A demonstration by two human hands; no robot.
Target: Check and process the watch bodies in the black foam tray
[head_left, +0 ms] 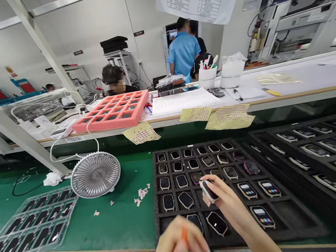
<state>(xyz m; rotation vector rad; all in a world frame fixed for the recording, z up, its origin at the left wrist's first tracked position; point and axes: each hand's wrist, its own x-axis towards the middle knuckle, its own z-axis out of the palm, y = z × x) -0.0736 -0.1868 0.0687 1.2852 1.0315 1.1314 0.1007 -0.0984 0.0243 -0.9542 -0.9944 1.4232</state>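
My right hand (224, 202) pinches a black smartwatch body (209, 191) with a white edge, just above a black foam tray (191, 146). The tray's slots hold several watch bodies, some with lit colourful screens, such as the watch (262, 217) near my right hand. Low in the view, my left hand (178, 249) is slightly blurred and grips a small orange object (184, 235), most of it hidden by my fingers. This hand is over the tray's front edge, close to a dark watch (195, 223).
A second black tray of watches (309, 124) lies to the right. On the green mat (120, 224) to the left are a fan (95, 174), paper scraps (141, 193) and a clear blister tray (30, 226). A co-worker (114, 80) sits beyond a pink tray (110, 112).
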